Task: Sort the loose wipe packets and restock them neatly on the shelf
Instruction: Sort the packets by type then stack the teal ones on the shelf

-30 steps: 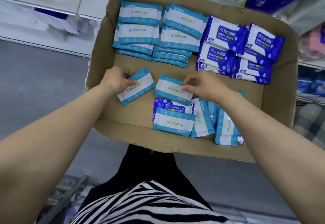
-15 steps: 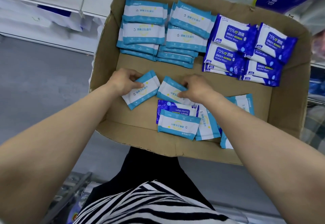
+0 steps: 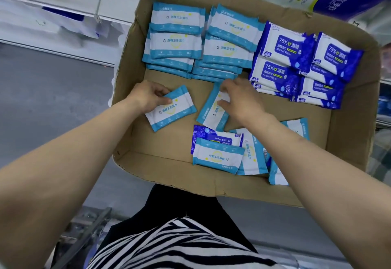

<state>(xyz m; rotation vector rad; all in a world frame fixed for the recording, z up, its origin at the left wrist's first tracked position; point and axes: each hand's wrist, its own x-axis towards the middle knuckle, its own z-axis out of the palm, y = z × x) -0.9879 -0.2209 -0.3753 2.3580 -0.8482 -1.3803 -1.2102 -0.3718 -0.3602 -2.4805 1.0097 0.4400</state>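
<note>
In the cardboard tray [image 3: 349, 133], the left hand [image 3: 148, 97] pinches the corner of a light-blue packet [image 3: 172, 108] lying flat at tray centre, its long axis running from 8 to 2 o'clock. The right hand [image 3: 239, 101] grips a second light-blue packet [image 3: 212, 113], long axis from 7 to 1 o'clock. At 11 to 12 o'clock lie two light-blue stacks [image 3: 175, 42]; at 2 o'clock two dark-blue alcohol-wipe stacks [image 3: 283, 57], four packet faces showing. At 5 o'clock sits a loose pile [image 3: 218, 156]; its count I cannot tell.

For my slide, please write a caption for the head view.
Both hands, left hand and right hand, each grip a light-blue wipe packet inside the brown cardboard box.
</note>
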